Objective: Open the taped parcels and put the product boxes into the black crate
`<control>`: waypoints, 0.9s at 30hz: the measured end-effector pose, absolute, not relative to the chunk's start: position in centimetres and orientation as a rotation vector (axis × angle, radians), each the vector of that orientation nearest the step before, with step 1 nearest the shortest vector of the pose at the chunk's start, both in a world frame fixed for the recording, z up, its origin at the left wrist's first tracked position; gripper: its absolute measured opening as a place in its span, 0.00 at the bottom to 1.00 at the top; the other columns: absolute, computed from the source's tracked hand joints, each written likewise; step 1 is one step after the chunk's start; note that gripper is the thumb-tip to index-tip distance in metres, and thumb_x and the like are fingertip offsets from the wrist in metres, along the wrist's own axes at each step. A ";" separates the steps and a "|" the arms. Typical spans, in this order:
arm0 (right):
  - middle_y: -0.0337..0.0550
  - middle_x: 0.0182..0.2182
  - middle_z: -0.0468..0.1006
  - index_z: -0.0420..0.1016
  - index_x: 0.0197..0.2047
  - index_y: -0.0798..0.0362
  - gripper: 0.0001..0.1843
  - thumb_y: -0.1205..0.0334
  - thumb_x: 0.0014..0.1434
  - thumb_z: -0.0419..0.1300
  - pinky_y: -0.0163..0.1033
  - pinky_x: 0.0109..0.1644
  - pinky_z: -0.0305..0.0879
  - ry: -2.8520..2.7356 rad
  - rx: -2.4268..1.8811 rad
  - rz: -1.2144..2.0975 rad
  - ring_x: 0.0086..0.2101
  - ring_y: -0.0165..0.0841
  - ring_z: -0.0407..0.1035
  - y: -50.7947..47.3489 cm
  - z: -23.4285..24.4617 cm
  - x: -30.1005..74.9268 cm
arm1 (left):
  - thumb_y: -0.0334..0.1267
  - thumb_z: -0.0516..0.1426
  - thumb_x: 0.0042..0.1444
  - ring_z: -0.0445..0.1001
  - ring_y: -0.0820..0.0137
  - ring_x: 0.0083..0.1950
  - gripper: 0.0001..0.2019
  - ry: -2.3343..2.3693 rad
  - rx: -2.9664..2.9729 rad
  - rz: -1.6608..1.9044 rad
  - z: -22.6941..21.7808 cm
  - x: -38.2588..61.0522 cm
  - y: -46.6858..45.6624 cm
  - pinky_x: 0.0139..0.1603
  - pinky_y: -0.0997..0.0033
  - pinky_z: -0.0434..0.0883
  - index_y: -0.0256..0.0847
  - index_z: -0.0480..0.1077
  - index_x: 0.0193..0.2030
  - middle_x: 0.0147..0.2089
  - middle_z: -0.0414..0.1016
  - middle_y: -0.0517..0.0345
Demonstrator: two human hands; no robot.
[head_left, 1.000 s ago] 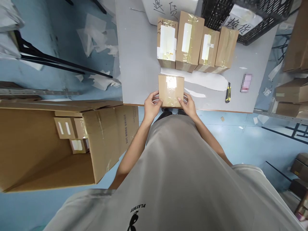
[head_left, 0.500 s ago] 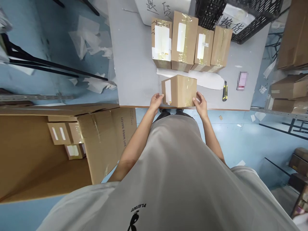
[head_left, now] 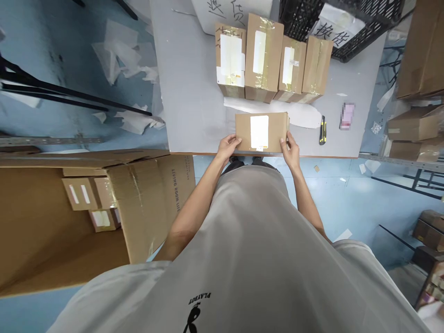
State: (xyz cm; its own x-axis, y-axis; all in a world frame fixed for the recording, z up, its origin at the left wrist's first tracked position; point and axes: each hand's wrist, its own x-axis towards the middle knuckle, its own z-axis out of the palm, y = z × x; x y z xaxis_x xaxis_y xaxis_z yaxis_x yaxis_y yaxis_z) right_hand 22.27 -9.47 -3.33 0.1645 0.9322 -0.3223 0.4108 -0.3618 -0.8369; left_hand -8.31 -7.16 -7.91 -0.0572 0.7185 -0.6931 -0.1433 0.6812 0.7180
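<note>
Between my two hands is a small brown cardboard box (head_left: 244, 132) at the front edge of the grey table (head_left: 194, 101). A white label (head_left: 259, 132) faces up on it. My left hand (head_left: 228, 145) grips its left end, and my right hand (head_left: 290, 149) grips the right end, fingers closed on the cardboard. Just behind the box lies a strip of white paper (head_left: 305, 114). To the right are a yellow-and-black utility knife (head_left: 323, 130) and a pink, blurred-out object (head_left: 347, 115).
Several taped cardboard boxes (head_left: 263, 58) stand in a row farther back. Behind them are a white container (head_left: 232, 14) and a black plastic crate (head_left: 371, 37). A large open carton (head_left: 149, 199) with small boxes inside is at left. Metal legs (head_left: 69, 95) and paper scraps lie beyond.
The box has been rolled between my hands, so its labelled side, formerly facing left, now faces up. Both hands keep hold of its ends.
</note>
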 end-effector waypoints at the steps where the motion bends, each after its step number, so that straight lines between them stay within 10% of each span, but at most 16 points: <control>1: 0.50 0.87 0.69 0.71 0.89 0.48 0.62 0.11 0.70 0.60 0.66 0.94 0.52 -1.266 -1.840 1.199 0.88 0.54 0.56 -9.3 -3.7 22.3 | 0.40 0.75 0.61 0.86 0.49 0.72 0.19 1.495 0.519 0.772 -7.8 -8.9 -7.5 0.79 0.47 0.80 0.39 0.85 0.57 0.65 0.91 0.41; 11: 0.58 0.75 0.84 0.84 0.77 0.56 0.67 0.05 0.62 0.61 0.61 0.88 0.67 -1.294 -1.665 1.562 0.76 0.59 0.77 -8.5 -9.1 17.0 | 0.36 0.67 0.58 0.85 0.51 0.71 0.18 1.726 0.502 0.846 -7.3 -14.9 -9.7 0.80 0.49 0.79 0.39 0.84 0.56 0.68 0.89 0.39; 20: 0.56 0.74 0.86 0.87 0.73 0.52 0.56 0.14 0.61 0.71 0.60 0.85 0.70 -1.121 -1.587 1.673 0.77 0.56 0.76 -8.9 -10.2 20.4 | 0.39 0.67 0.65 0.85 0.49 0.70 0.20 1.693 0.739 0.689 -2.6 -14.2 -9.4 0.78 0.44 0.80 0.40 0.84 0.63 0.70 0.87 0.41; 27: 0.59 0.72 0.87 0.85 0.70 0.53 0.46 0.24 0.66 0.69 0.59 0.80 0.76 -0.945 -1.803 1.609 0.69 0.46 0.83 -9.2 -11.3 25.2 | 0.53 0.68 0.73 0.70 0.42 0.88 0.32 1.315 1.211 0.492 5.0 -8.8 -11.4 0.90 0.45 0.68 0.47 0.79 0.79 0.86 0.74 0.44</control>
